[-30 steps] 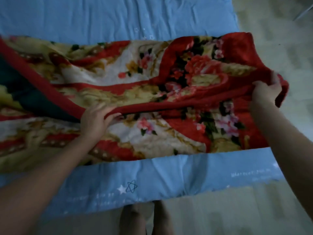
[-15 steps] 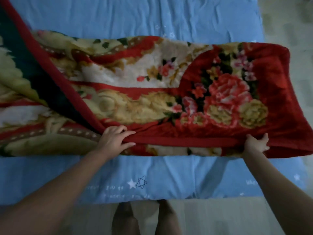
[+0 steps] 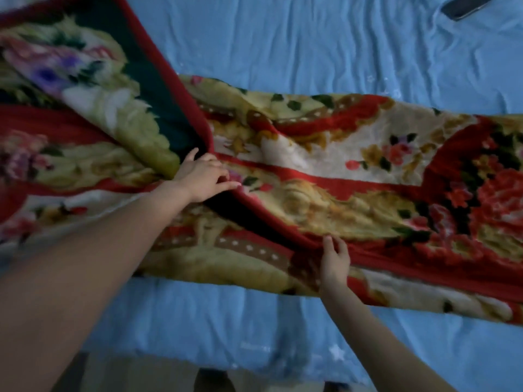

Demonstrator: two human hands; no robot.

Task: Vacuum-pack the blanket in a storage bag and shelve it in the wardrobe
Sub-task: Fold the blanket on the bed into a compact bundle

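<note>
A thick floral blanket (image 3: 353, 176), red and cream with a dark green backing, lies folded lengthwise across the blue bed. Its left part is turned back and shows the green side. My left hand (image 3: 202, 176) holds the red folded edge near the middle, thumb under the fold and fingers on top. Further right and nearer to me, my right hand (image 3: 335, 257) pinches the same red edge with its fingers curled over the hem. No storage bag is in view.
The blue bed sheet (image 3: 283, 46) stretches beyond the blanket and in front of it. A dark phone (image 3: 465, 7) lies on the sheet at the far right. The floor and my feet (image 3: 215, 380) show at the bottom edge.
The view has swung left. My right hand has come left along the red edge to near the middle. My left hand has moved up to where the turned-back part meets the fold.
</note>
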